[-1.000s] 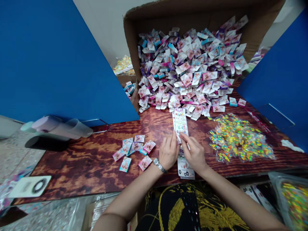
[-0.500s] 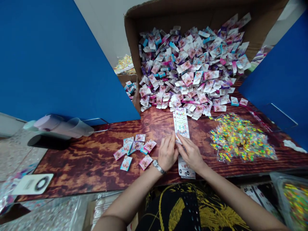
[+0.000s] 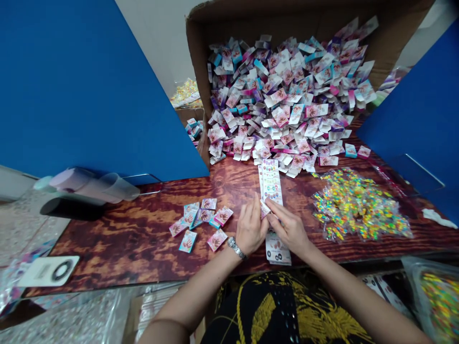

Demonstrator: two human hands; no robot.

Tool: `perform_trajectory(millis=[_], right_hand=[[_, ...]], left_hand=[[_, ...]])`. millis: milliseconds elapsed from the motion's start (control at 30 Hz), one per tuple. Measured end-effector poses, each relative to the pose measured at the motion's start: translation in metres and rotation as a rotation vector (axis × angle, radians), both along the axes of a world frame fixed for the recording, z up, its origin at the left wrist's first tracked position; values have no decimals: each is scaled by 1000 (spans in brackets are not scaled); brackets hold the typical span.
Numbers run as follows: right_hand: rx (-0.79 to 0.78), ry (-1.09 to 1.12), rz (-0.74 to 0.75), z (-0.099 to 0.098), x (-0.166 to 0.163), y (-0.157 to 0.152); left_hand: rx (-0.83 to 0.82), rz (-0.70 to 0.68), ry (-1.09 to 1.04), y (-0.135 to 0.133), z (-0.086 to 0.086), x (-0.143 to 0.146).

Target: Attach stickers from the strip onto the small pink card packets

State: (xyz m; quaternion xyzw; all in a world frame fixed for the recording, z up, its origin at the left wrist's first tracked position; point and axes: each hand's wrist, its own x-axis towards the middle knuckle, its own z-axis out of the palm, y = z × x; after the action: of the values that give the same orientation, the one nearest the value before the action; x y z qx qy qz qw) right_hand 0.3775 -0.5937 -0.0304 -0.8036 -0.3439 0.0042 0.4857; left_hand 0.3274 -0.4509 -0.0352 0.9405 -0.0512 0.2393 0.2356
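Observation:
Between my two hands is a small printed box [image 3: 264, 209], white and pink, partly covered by fingers. My left hand [image 3: 250, 223], with a silver watch at the wrist, grips it from the left. From the right, the fingers of my right hand [image 3: 288, 226] close on its other side. Beneath them lies a stack of long printed paper strips [image 3: 271, 180], its middle hidden by my hands. Several small closed boxes [image 3: 206, 216] in pink and blue rest on the table to the left of my left hand.
A big cardboard box [image 3: 196, 57] on its side spills many small open boxes [image 3: 287, 110] onto the wooden table [image 3: 143, 248]. Small clear bags of coloured pieces [image 3: 360, 205] are heaped at right. Stacked cups [image 3: 114, 187] and a phone [image 3: 50, 271] are at left; blue panels [image 3: 86, 95] flank the table.
My fingers have shifted slightly around the small box, and more of its printed face now shows. My right hand has moved a little to the right.

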Motion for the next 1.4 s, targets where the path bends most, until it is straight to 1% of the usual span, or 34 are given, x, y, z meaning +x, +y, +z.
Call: perform_trajectory(millis=[167,267,333,433,500,567,633,700,800,900,1100,1233,1333,1400], right_hand=[[-32,-129,-34,-6,-9,2],[-25,-89,-38,-4,-11,1],[7,42,-47,1,-8,0],[100,333,-52,8,0,-1],[166,516,-7,14,8,-2],[198,672,54,21,15,-3],[201,778,88,27,21,-4],[193,825,103,32,23,-4],[192,841,125,35,24,-4],[185,837,140,32,24,-4],[131,808,166,29,26,-4],[43,710,208,29,26,-3],[8,631,201,24,21,-1],[-29,529,209,20,17,-1]], left_hand=[[63,-17,22,-2,-1,-4],[104,-15,30,-1,1,-6],[131,-9,27,1,1,-6],[158,-17,2,4,-1,-6],[182,-53,-27,7,-4,-6],[211,-104,-71,10,-5,-5],[230,-145,-110,13,-5,-4],[233,-165,-127,17,-5,-3],[228,-177,-135,20,-4,-2],[244,-189,-138,22,-3,-1],[337,-201,-114,27,-7,-4],[416,-196,-85,27,-7,-7],[454,-173,-41,24,-6,-9],[464,-150,16,24,-8,-11]])
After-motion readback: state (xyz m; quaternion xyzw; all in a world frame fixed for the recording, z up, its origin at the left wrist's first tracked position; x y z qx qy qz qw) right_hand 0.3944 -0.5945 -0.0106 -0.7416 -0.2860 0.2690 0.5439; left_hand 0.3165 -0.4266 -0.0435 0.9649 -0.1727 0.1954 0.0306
